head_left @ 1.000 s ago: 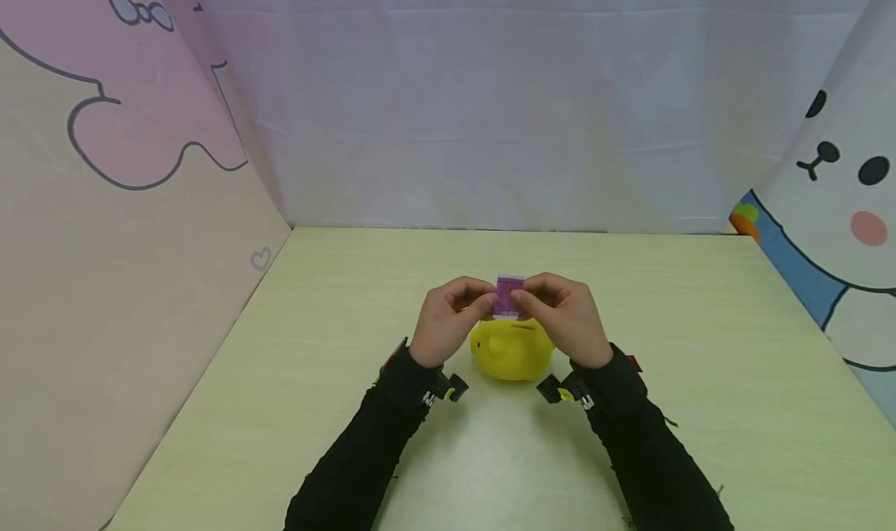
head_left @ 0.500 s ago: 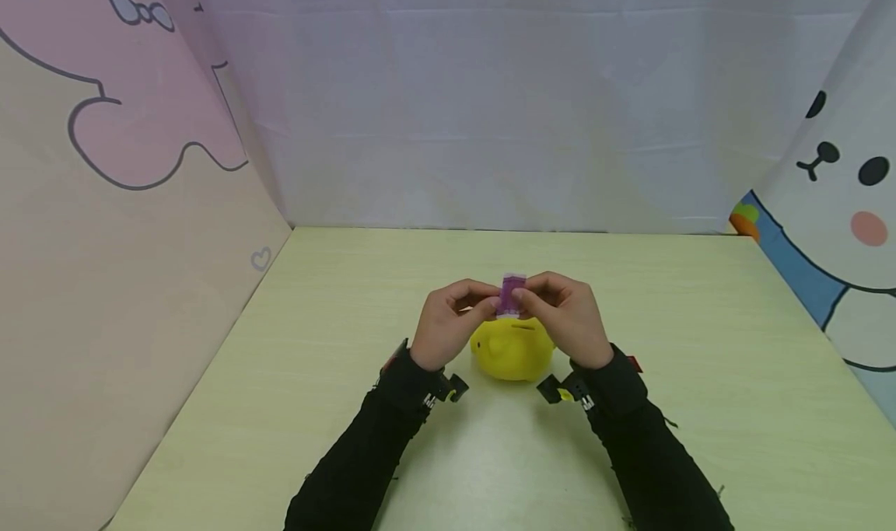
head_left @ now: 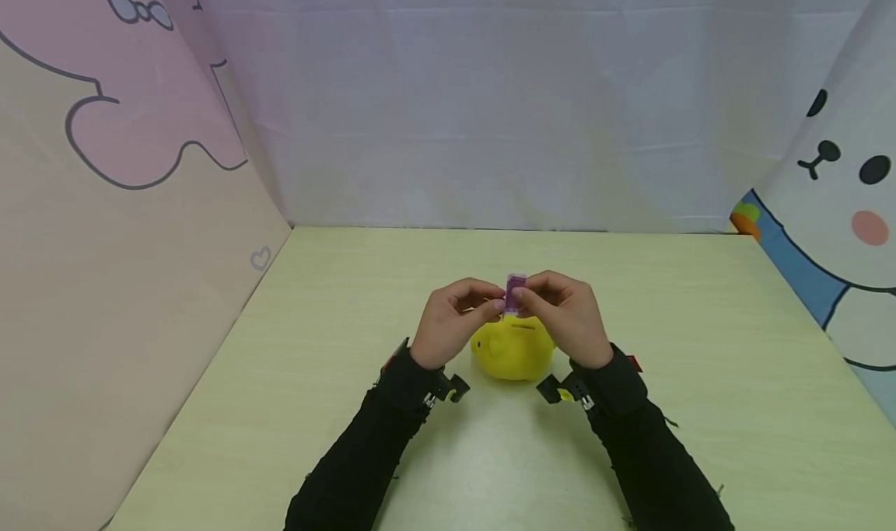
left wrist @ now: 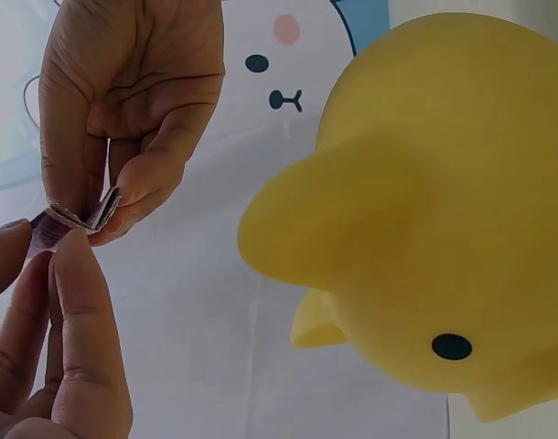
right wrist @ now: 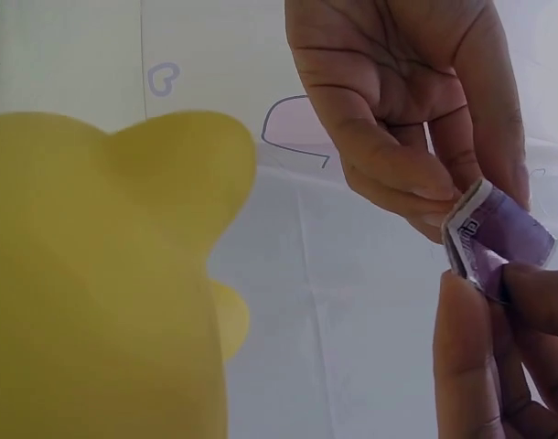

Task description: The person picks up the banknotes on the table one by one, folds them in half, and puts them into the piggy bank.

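Observation:
A small folded purple banknote (head_left: 515, 291) is held up just above a yellow piggy bank (head_left: 511, 354), which has a dark slot in its top. My left hand (head_left: 453, 319) pinches the note's left side between thumb and fingers. On its right side, my right hand (head_left: 568, 315) pinches the same banknote (right wrist: 503, 233). Layered pale edges and a crease show in the right wrist view. From the left wrist, the piggy bank (left wrist: 462, 201) fills the right part, its ear and black eye visible. Fingertips hide part of the note.
The pale yellow table (head_left: 336, 282) spreads around the piggy bank. A white cloth (head_left: 518, 111) hangs behind it, and printed cartoon cloths stand at the left and right sides.
The banknote looks narrower than before, folded over between the fingers, and sits slightly farther right. My left fingertips have shifted a little right; my right hand has hardly moved.

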Motion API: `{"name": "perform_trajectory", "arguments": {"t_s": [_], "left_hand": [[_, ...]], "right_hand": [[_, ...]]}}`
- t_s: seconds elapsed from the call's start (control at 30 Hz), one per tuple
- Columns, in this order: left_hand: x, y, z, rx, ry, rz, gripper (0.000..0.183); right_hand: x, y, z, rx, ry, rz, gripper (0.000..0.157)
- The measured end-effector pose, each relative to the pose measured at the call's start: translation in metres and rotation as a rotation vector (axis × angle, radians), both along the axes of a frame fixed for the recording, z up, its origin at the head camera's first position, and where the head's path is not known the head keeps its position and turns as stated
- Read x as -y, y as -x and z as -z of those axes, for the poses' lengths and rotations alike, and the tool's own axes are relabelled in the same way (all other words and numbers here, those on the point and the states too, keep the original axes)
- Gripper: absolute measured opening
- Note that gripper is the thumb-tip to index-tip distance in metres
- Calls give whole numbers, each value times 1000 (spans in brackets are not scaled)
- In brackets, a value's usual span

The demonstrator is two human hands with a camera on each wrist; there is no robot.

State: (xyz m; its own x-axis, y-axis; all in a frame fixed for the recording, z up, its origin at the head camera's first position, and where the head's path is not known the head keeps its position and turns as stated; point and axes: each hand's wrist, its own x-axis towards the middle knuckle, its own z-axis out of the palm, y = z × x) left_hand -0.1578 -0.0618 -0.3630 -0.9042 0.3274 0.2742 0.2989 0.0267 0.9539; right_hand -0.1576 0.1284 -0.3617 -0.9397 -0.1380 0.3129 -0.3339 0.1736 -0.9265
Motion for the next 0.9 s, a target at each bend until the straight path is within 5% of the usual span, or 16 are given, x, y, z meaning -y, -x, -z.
{"name": "perform_trajectory", "arguments": {"t_s": [0.9], "left_hand": [[-4,0,2,61,22,43,21]], "right_hand": [[2,-2,1,-25,50,-89,15]]}}
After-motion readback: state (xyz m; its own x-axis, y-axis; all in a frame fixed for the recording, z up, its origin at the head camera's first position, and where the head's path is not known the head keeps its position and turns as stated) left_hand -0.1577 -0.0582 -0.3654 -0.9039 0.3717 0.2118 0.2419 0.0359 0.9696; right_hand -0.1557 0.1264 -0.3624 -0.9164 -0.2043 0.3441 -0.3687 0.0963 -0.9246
